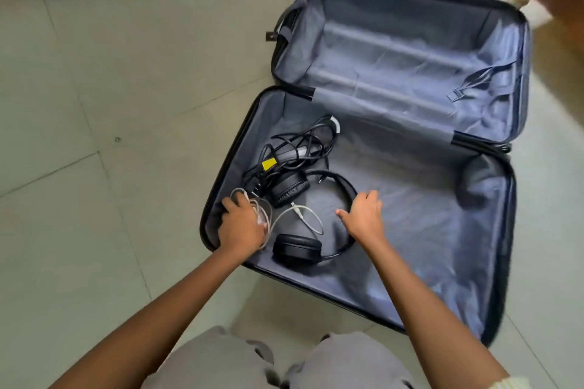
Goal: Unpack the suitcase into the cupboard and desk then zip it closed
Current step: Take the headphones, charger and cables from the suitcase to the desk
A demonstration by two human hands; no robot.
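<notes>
Our left hand (241,224) is curled around a loose coil of white cable (305,215). The fingers are closed on the loops at the near left corner of the open suitcase (426,230), and one free end trails off toward our right hand. Our right hand (365,215) has its fingers bent over the headband of the black headphones (297,249), gripping it. The thumb sticks out to the left, off the band.

Between our two hands lie the headphones' two ear cups, one just beyond the left hand's knuckles and one just nearer than them. Farther out from the left hand sits a tangle of black cables (303,145) with a yellow tag (269,164), touching the far ear cup. All of this rests on the grey lining of the suitcase half nearest us, which lies flat on the tiled floor (110,88). The other half lies open beyond our right hand.
</notes>
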